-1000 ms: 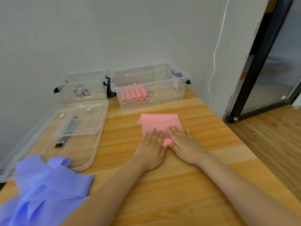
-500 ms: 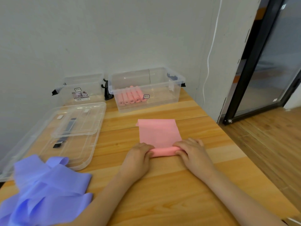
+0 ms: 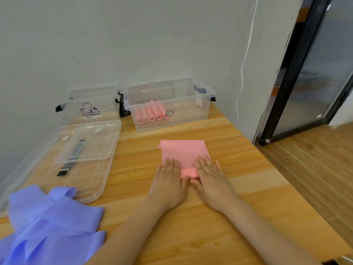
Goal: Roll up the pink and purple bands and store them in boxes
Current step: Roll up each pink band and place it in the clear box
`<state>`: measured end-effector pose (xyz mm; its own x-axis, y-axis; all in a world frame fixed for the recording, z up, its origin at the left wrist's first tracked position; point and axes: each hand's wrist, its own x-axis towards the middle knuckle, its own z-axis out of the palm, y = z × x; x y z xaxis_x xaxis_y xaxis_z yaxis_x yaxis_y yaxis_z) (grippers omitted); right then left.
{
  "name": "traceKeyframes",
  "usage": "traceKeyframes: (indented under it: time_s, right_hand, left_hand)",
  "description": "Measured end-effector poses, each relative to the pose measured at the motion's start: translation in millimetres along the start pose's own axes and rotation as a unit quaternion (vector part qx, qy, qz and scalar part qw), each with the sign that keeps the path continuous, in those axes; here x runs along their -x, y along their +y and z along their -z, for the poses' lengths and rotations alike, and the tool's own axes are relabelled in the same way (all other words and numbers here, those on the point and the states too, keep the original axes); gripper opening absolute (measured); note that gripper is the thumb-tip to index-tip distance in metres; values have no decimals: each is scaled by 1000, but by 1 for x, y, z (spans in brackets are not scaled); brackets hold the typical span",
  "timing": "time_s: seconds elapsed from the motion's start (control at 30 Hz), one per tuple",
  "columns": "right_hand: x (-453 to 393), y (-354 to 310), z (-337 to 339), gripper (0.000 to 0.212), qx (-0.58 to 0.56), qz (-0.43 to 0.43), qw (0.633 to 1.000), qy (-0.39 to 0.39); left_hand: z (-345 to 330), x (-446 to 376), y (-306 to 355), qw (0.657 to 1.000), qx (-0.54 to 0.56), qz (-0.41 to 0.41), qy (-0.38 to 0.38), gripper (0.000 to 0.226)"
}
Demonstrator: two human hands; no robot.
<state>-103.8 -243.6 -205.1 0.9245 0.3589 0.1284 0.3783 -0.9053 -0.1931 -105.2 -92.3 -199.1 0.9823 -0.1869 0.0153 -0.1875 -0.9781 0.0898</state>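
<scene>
A pink band (image 3: pixel 184 153) lies flat on the wooden table (image 3: pixel 191 236), its near end rolled into a short tube between my hands. My left hand (image 3: pixel 169 185) presses flat on the roll's left part, fingers straight. My right hand (image 3: pixel 212 180) presses flat on its right part, fingers spread forward. Several rolled pink bands (image 3: pixel 151 113) lie in the clear box (image 3: pixel 202 113) by the wall. A heap of purple bands (image 3: pixel 45 226) sits at the near left.
A second clear box (image 3: pixel 89 104) stands at the back left by the wall. Two clear lids (image 3: pixel 76 159) lie stacked on the left of the table. The table's right edge drops to a wooden floor (image 3: pixel 315 169); a black-framed glass door (image 3: pixel 305 73) is beyond.
My fingers were curled at the roll's ends half a second ago. Now both hands lie flat over the roll, which has moved forward, and less flat band shows beyond it.
</scene>
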Motion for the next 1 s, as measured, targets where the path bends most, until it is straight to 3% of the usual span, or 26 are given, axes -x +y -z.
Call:
traceKeyframes:
  time_s: [0.1, 0.23, 0.37, 0.5, 0.6, 0.7, 0.8, 1.0]
  right_hand:
    - [-16, 6, 1, 99, 7, -6, 999, -44]
    - [-34, 9, 3, 62, 21, -18, 998, -55]
    - [-44, 9, 3, 60, 20, -24, 999, -42]
    - [-44, 17, 7, 62, -57, -3, 998, -35]
    - [-33, 27, 8, 49, -75, 44, 996, 34]
    - [-29, 26, 7, 35, -78, 64, 992, 81]
    - [-27, 23, 6, 29, -89, 73, 986, 119]
    - [1, 22, 1, 31, -96, 104, 983, 115]
  left_hand:
    - [4, -13, -2, 1000, 9, 18, -16, 60]
    - [4, -29, -5, 999, 7, 44, 6, 60]
    - [5, -39, -5, 998, -10, 45, 39, 60]
    - [7, -42, -5, 997, -44, 44, 56, 59]
    - [7, -35, -4, 992, -62, -5, 109, 55]
    - [-5, -23, -6, 980, 6, -101, 174, 39]
    - [-5, -13, -7, 979, 93, -100, 153, 22]
    - [-5, 9, -5, 969, 95, -128, 189, 13]
